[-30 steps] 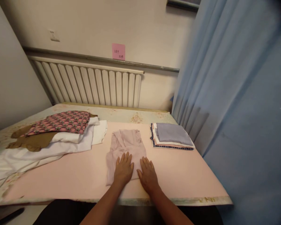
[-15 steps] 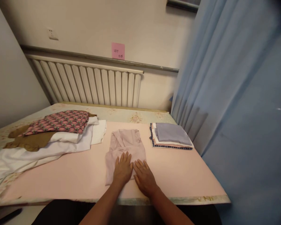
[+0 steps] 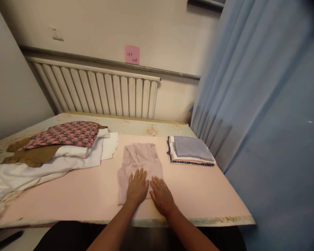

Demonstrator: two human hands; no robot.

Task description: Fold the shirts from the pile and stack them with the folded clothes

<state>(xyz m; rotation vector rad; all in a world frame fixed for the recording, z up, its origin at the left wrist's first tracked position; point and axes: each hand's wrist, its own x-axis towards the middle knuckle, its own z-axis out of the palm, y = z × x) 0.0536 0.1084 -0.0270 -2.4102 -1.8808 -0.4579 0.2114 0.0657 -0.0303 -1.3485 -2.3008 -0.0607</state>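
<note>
A pale pinkish-mauve garment [image 3: 141, 158], folded into a rough rectangle, lies in front of me with its far end showing a crossed, V-shaped overlap. My left hand [image 3: 137, 186] rests flat on its near half, fingers stretched forward. Beside it, my right hand [image 3: 161, 195] lies on the near right part of the same garment, palm down with fingers extended. Neither hand grips the cloth. Under the hands the near edge of the garment is partly hidden.
Left on the table is a loose heap with a red patterned cloth [image 3: 68, 135], a brown cloth [image 3: 40, 156] and white cloth [image 3: 81, 163]. A folded stack [image 3: 192, 148] sits on the right. Behind stands a radiator [image 3: 102, 87]; a blue curtain [image 3: 251, 104] borders the right.
Hardly anything differs: both hands stay flat on the garment, and the view has shifted very slightly.
</note>
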